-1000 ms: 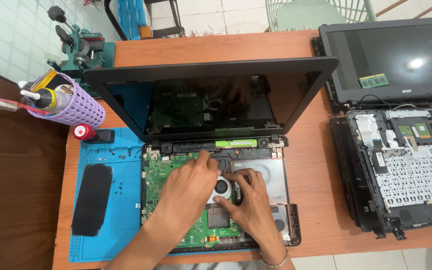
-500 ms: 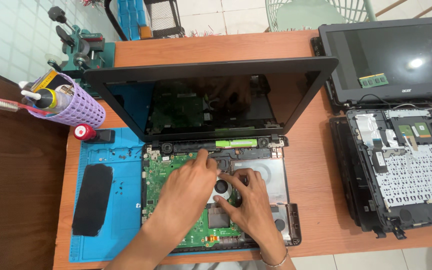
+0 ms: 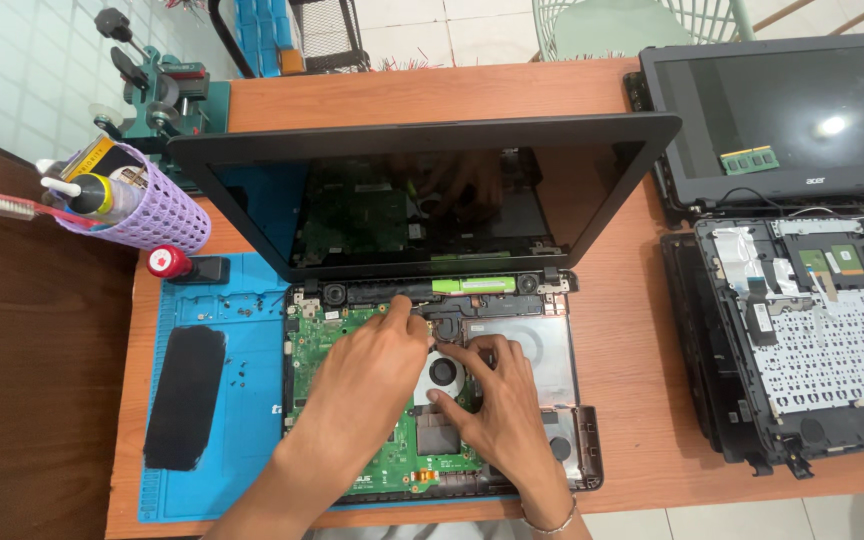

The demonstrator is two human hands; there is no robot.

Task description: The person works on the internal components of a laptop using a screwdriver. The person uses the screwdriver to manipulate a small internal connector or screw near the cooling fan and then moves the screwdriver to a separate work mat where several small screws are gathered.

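An opened black laptop (image 3: 432,190) lies on the blue mat with its green mainboard (image 3: 317,345) and round cooling fan (image 3: 444,372) exposed. My left hand (image 3: 367,370) rests over the board, its fingertips pinched together at the black part just above the fan. My right hand (image 3: 497,410) lies on the lower right of the board, fingers spread around the fan's edge and thumb touching its lower rim. Whether the left fingers hold a small part is hidden.
A blue work mat (image 3: 237,400) carries a black flat cover (image 3: 185,395) and loose screws. A purple basket (image 3: 142,205) with tools stands at the left, a red-capped item (image 3: 167,263) beside it. A second dismantled laptop (image 3: 802,300) lies at the right, with a memory stick (image 3: 749,160) on its screen.
My left hand's fingertips have crept slightly up toward the hinge strip. My right hand has barely shifted around the fan.
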